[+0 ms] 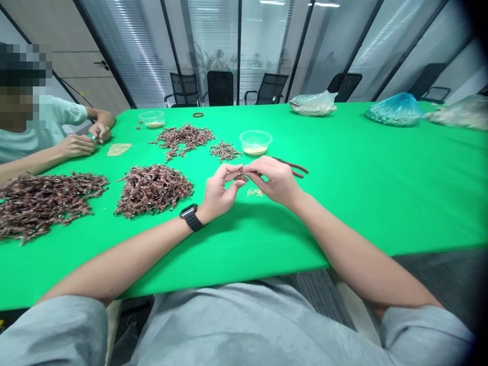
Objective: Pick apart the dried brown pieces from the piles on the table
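Observation:
My left hand (222,191), with a dark watch on its wrist, pinches a small brown piece (241,175) between thumb and fingers. Fingertips of my right hand (277,179) are closed at the same piece and touch it; whether they grip the piece or a tiny part on it is too small to tell. Below the hands, a scatter of tiny pale yellow bits (254,192) lies on the green cloth (381,188). Just beyond them stands a clear plastic bowl (255,143) with pale bits in its bottom. Red-handled pliers (299,166) lie partly hidden behind my right hand.
Brown pieces are heaped in a near pile (154,189), a left pile (46,201), a far pile (186,136) and a small cluster (224,150). A co-worker's hands (82,145) work at the left. Plastic bags (394,109) stand at the back right.

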`<state>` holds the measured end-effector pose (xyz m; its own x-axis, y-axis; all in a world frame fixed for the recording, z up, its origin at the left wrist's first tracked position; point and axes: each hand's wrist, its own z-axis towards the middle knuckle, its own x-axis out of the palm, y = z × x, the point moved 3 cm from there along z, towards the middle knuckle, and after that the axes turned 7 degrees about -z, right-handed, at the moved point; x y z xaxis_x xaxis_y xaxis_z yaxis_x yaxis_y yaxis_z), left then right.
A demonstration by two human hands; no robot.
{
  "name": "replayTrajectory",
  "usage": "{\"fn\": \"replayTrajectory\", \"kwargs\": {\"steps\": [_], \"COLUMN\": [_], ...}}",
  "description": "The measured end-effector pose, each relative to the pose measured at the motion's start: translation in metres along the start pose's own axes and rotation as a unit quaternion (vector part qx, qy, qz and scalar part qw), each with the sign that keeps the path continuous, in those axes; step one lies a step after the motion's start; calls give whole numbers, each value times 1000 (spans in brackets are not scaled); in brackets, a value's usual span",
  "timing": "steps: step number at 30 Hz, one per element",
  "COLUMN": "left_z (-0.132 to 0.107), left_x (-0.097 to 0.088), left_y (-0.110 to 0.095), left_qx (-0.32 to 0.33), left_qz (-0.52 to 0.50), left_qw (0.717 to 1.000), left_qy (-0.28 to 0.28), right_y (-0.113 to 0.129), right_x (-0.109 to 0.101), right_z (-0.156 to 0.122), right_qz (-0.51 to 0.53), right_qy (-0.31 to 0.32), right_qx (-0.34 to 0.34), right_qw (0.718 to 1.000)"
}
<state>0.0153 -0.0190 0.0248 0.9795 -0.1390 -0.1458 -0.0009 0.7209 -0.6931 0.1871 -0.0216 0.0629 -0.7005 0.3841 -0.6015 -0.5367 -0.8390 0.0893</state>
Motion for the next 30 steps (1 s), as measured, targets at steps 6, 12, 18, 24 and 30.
{"fn": "replayTrajectory", "kwargs": {"steps": [6, 12, 18, 24, 30], "left_z": [0, -2, -2, 5, 10], "left_x": [-1, -4, -8, -14, -17], "left_y": [-4, 0, 3, 6, 7], "left_qx": [46, 66, 166, 295, 348], "left_qz": [54, 130, 191, 250, 253], "left_qw": [997, 989, 965, 914, 887], "left_qy": [9, 32, 70, 124, 168], "right_y": [1, 1, 2, 1, 4], "right_x": [0, -2, -3, -1, -2], "right_z": [0, 2, 3, 2, 5], "right_qz": [19, 51, 101, 207, 291], "right_qy": [11, 54, 82, 125, 151], "right_qx": [13, 51, 122, 244, 315], "right_qw": [1000, 996, 984, 939, 891]}}
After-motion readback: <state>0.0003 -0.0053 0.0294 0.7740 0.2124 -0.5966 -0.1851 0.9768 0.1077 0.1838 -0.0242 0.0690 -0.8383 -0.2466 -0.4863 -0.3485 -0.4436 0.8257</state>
